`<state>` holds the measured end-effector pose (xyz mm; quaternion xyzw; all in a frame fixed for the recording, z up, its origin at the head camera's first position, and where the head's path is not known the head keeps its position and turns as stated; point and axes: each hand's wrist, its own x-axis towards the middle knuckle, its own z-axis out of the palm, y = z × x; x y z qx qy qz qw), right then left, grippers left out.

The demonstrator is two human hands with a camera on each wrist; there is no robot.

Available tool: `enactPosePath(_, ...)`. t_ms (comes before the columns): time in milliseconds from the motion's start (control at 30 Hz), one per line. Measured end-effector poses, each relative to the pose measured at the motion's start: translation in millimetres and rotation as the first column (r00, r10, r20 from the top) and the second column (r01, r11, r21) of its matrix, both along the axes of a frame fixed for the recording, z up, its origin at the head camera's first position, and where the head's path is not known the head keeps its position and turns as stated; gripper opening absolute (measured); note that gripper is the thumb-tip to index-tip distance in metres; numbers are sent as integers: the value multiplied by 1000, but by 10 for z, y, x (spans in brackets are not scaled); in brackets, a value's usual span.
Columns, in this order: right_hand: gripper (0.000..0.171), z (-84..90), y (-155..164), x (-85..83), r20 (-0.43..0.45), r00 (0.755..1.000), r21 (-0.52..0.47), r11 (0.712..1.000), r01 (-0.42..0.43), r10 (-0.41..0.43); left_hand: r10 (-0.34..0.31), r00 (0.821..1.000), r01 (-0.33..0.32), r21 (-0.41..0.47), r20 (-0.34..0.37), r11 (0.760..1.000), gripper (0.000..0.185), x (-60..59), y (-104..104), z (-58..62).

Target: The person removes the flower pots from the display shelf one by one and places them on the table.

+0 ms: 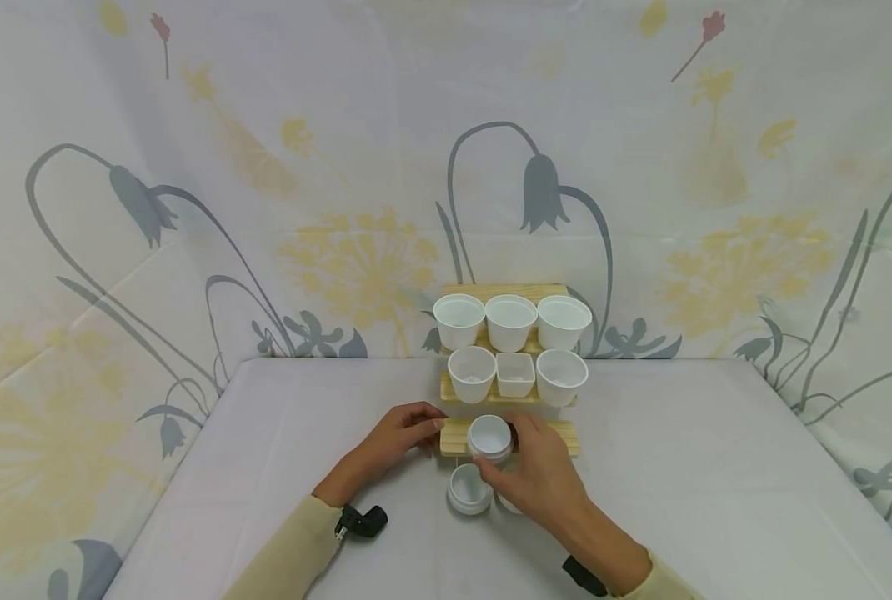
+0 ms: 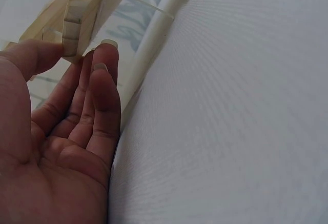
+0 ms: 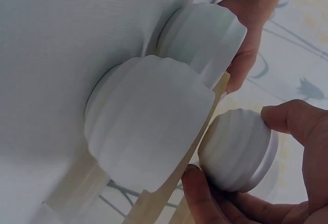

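Observation:
Between the thumb and fingers of my right hand (image 1: 543, 475) is a small white ribbed pot (image 1: 489, 437), upright at the lowest tier of a wooden stand (image 1: 455, 438). The right wrist view shows this pot (image 3: 238, 149) close against the wooden board; whether it rests there I cannot tell. My left hand (image 1: 395, 439) pinches the left end of that same board, thumb on its edge in the left wrist view. Two similar ribbed pots stand on the table in front: one pot (image 1: 469, 490) shows plainly, the other (image 1: 509, 503) is mostly hidden by my right hand.
On the middle tier stand two round white pots, a left one (image 1: 472, 375) and a right one (image 1: 562, 377), with a square pot (image 1: 516, 375) between them. Three white pots (image 1: 511, 323) line the top tier. White cloth covers the table (image 1: 701, 483); a flowered curtain (image 1: 386, 167) hangs behind.

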<state>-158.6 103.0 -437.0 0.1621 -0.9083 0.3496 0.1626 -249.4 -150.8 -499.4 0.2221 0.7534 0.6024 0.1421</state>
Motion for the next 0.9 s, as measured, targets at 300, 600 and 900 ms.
enactPosePath(300,54,-35,165,26,-51,999,17,1000,19,-18,0,1000,0,13,-10,1000,27,3,4,6)
enactPosePath(600,54,-71,321,71,-81,997,5,1000,17,-16,-6,1000,6,8,-7,1000,27,6,7,-12)
enactPosePath(900,54,-66,466,149,-122,992,-8,1000,15,-16,-8,1000,8,4,-5,1000,27,-17,4,-30)
